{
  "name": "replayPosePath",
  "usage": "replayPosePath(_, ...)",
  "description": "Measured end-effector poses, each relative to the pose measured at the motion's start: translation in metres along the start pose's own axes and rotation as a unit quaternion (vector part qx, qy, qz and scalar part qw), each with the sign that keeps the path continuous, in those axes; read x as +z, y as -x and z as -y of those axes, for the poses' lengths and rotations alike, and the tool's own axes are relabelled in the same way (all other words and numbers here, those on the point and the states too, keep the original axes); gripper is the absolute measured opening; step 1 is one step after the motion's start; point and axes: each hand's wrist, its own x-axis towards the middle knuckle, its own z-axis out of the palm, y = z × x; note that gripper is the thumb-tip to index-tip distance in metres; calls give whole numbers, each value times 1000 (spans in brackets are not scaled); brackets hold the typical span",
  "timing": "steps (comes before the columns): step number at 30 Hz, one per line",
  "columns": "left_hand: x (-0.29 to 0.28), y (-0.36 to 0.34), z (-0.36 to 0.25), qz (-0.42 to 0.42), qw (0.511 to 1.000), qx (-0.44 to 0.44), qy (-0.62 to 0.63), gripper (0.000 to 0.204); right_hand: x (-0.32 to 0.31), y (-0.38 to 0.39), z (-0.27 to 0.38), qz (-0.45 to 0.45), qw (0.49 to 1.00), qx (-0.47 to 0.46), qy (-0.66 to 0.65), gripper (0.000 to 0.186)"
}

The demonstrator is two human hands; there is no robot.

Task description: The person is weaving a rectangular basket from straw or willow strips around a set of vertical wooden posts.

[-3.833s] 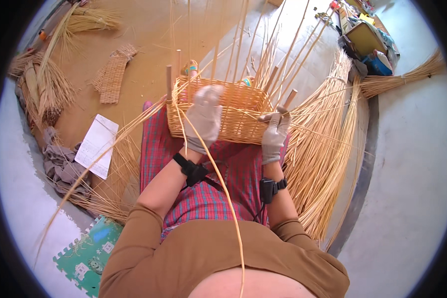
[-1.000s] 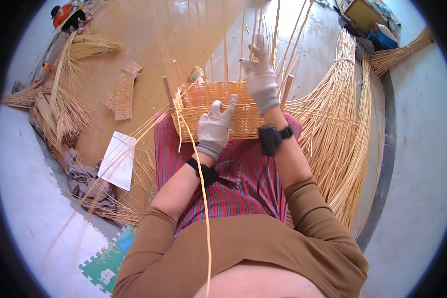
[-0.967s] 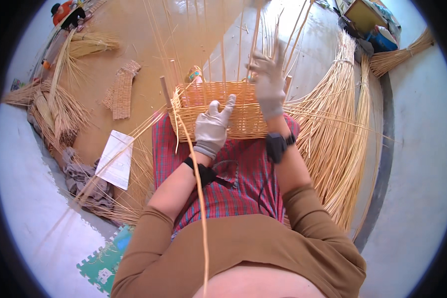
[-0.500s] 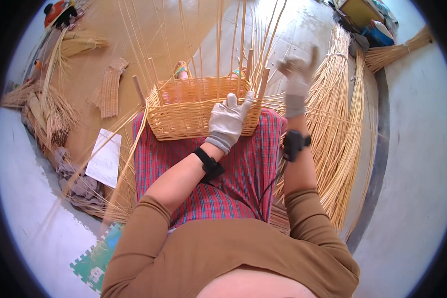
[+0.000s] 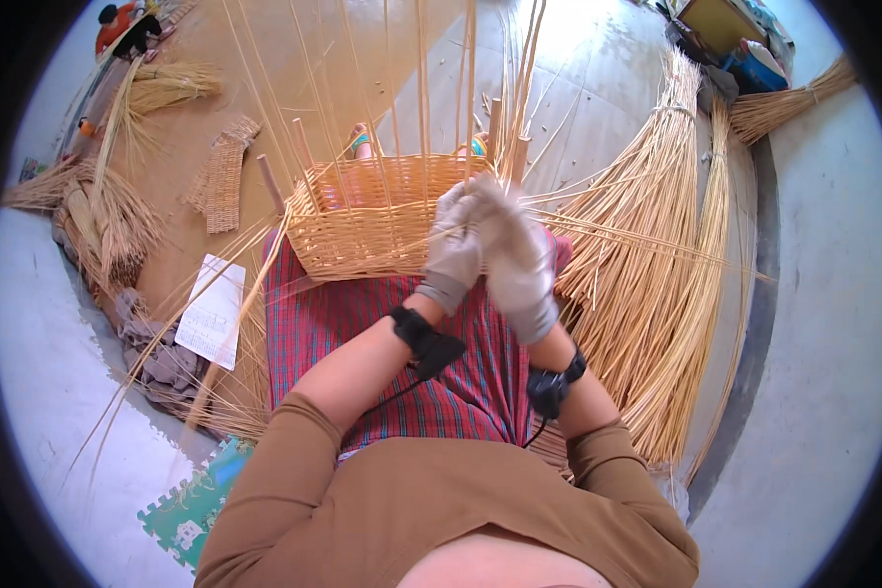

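A half-woven wicker basket (image 5: 353, 243) rests on my lap over a red plaid cloth (image 5: 309, 328), with tall upright canes (image 5: 423, 108) rising from it. Thick wooden pegs (image 5: 270, 184) stand at its corners. At the basket's front right, my gloved left hand (image 5: 453, 243) has its fingers curled in; what they grip is hard to make out among the thin strands. Close against it, my gloved right hand (image 5: 517, 257) is smeared by motion, and its fingers cannot be read. Loose weaving strands (image 5: 647, 243) stretch out to the right of the basket.
Large bundles of cane (image 5: 625, 255) lie on the floor at the right. More bundles (image 5: 113, 211), a woven strip (image 5: 223, 176), a paper sheet (image 5: 213, 312) and a green foam mat (image 5: 191, 510) are at the left. Long strands (image 5: 157, 353) trail out on that side.
My right hand has come in from the right, where it was raised away from the basket, to meet the left hand. The left hand's outstretched fingers have curled in at the basket's front right.
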Motion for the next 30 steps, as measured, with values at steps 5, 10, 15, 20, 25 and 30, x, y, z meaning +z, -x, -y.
replayPosePath(5,-23,-7,-77,21,990,-135,46,24,-77,-86,55,135,780,213,572,50)
replayPosePath(10,24,-74,-118,84,989,9,-121,24,-67,-64,17,26,700,-10,714,37)
replayPosePath(15,102,-110,-77,92,987,27,-129,25,-59,-58,-9,-68,645,-27,761,20)
replayPosePath(20,23,-34,-104,163,975,36,-144,25,-75,-66,-3,-41,671,-19,740,25)
replayPosePath(25,-143,64,-100,-33,944,-197,-264,14,-89,-53,-7,-80,701,-158,691,18)
replayPosePath(30,-186,49,-116,-203,965,-40,-159,19,-111,-49,-23,-57,739,-124,660,28)
